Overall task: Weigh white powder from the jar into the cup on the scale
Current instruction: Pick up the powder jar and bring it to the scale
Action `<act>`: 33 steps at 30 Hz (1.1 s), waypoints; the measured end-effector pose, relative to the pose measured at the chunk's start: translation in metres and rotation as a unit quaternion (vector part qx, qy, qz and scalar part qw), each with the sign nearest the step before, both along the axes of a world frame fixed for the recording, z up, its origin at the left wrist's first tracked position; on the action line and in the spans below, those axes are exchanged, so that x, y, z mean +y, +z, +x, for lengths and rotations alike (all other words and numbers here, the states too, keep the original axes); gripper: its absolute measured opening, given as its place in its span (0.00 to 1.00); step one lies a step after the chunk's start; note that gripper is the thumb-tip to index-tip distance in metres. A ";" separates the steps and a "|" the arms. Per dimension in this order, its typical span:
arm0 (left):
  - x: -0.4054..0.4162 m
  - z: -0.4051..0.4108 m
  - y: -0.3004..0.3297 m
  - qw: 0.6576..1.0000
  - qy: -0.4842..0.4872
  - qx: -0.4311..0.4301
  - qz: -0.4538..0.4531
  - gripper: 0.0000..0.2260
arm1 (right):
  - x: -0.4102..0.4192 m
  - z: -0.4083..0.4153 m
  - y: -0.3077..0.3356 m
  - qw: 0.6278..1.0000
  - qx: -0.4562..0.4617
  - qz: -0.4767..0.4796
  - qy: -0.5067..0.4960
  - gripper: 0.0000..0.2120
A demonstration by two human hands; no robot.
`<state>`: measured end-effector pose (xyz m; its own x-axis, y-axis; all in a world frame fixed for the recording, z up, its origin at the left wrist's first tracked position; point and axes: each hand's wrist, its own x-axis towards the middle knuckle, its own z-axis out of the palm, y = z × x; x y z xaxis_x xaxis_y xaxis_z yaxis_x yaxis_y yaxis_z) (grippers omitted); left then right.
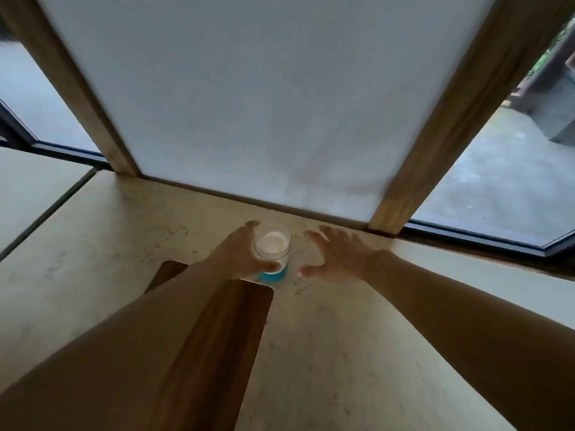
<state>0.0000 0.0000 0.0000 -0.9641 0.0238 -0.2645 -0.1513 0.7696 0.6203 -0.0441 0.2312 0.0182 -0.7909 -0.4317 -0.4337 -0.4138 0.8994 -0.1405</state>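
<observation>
A clear jar (273, 248) with white powder inside and a blue base is gripped by the left hand (239, 253): the fingers (252, 224) are curled around its far side and the thumb is pressed against its near side. The jar is open at the top, and it stands on a pale, speckled counter (326, 337), close to the wall. The right hand (337, 255) is held just right of the jar, apart from it, with fingers spread wide and nothing grasped.

A dark wooden board (224, 337) is laid on the counter below the left thumb, and most of it is hidden under the left forearm. Its far corner is seen just beside the jar's blue base.

Beyond the fingertips a white blind (264, 98) is hung between two wooden posts (460, 119), down to the counter's back edge. Dark-framed windows (485, 188) are seen on either side, and wet grey pavement is visible through them. The whole picture is blurred by motion.
</observation>
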 end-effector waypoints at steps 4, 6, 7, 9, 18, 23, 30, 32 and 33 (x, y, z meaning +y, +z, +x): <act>0.002 0.001 -0.017 0.996 0.010 0.026 0.087 0.36 | -0.008 -0.005 -0.011 1.000 -0.006 -0.005 0.013 0.49; 0.007 -0.001 -0.021 0.992 0.023 0.028 0.118 0.36 | -0.010 -0.006 -0.016 1.000 -0.012 -0.011 0.012 0.49; 0.009 -0.003 -0.023 0.991 0.024 0.032 0.129 0.37 | -0.011 -0.006 -0.019 1.000 -0.013 -0.012 0.012 0.49; 0.012 -0.006 -0.029 0.989 0.034 0.036 0.138 0.36 | -0.013 -0.004 -0.026 1.000 -0.010 -0.007 0.008 0.49; 0.013 -0.006 -0.044 0.984 0.052 0.055 0.160 0.36 | -0.012 0.001 -0.039 1.000 -0.029 -0.003 -0.004 0.49; 0.011 -0.004 -0.048 0.979 0.062 0.049 0.189 0.38 | -0.009 0.005 -0.039 0.999 -0.043 -0.008 0.000 0.49; 0.012 -0.004 -0.050 0.979 0.051 0.052 0.192 0.37 | -0.011 0.004 -0.051 0.999 -0.045 -0.025 -0.004 0.50; 0.012 -0.003 -0.051 0.980 0.047 0.054 0.187 0.36 | -0.013 0.004 -0.055 0.999 -0.042 -0.022 -0.004 0.50; 0.012 -0.003 -0.052 0.980 0.046 0.055 0.188 0.36 | -0.013 0.004 -0.057 0.999 -0.041 -0.022 -0.005 0.50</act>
